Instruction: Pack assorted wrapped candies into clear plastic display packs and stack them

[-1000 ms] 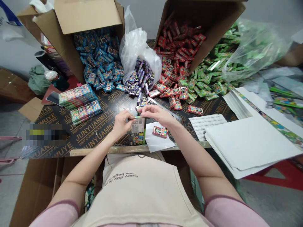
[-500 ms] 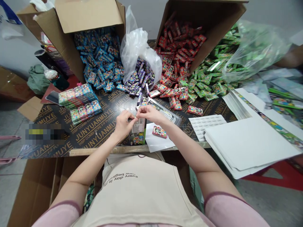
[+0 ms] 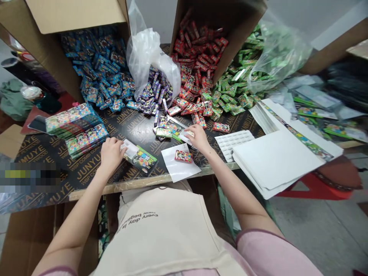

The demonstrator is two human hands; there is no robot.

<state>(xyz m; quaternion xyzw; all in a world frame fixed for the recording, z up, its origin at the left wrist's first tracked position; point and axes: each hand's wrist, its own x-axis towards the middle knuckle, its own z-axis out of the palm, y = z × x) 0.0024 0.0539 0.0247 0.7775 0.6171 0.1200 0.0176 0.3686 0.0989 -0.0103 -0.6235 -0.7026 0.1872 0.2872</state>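
My left hand [image 3: 112, 153] grips the left end of a flat printed packet [image 3: 142, 158], black and green with a pale panel, which lies slanted on the table. My right hand [image 3: 198, 138] has its fingers bent and pinched at the edge of a clear-fronted plastic pouch [image 3: 176, 125]. Against that pouch rests a small green candy box [image 3: 163, 132], with dark purple ones under and behind it. Between my hands, nearer the table edge, a red candy box [image 3: 183, 156] sits on a white sheet [image 3: 180, 173].
Heaps of blue boxes [image 3: 106, 76], purple boxes [image 3: 156, 90], red boxes [image 3: 198, 69] and green boxes [image 3: 227, 99] line the back. Stacked multicoloured packs [image 3: 86, 140] stand left. White cards [image 3: 284, 153] and a sticker sheet [image 3: 234, 143] lie right.
My hands were together over the packet and have moved apart. The packet has shifted left and turned in my left hand; my right hand has moved onto the pouch. The view has shifted.
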